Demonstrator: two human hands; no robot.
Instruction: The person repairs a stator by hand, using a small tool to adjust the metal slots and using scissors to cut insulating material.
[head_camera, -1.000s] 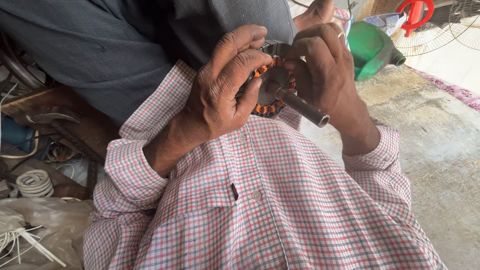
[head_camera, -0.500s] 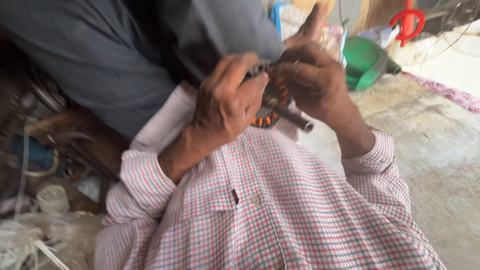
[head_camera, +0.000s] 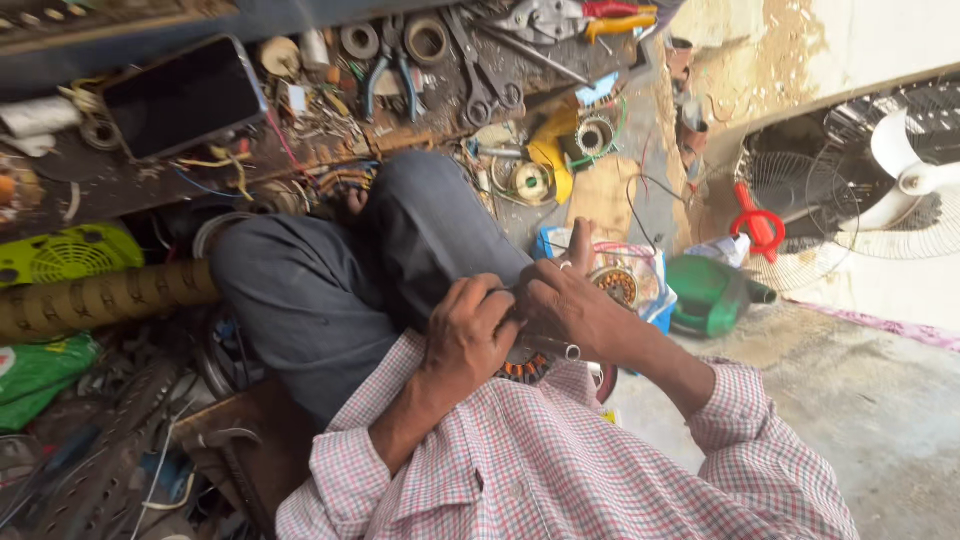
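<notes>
Cluttered workshop floor fills my view: a low dark table (head_camera: 150, 190) along the top carries a tablet (head_camera: 185, 95) with a black screen, pliers (head_camera: 385, 75), rolls of tape and loose wire. Off to my right a white fan (head_camera: 900, 170) stands behind its wire guard, with a green bottle (head_camera: 710, 295) lying on the concrete near a red clip (head_camera: 757, 225).

I sit cross-legged in grey trousers (head_camera: 330, 290) and a checked shirt. My left hand (head_camera: 468, 335) and right hand (head_camera: 570, 305) meet just above my lap, touching each other. Between them I hold a small motor coil (head_camera: 522, 368) with orange and dark winding, most of it hidden under my palms. My left grip is curled tight over the top of the coil. My right grip is closed around it from the other side, and a short metal shaft (head_camera: 560, 348) sticks out just below those fingers. A second round coil (head_camera: 618, 285) lies in a clear bag just beyond my right hand.
</notes>
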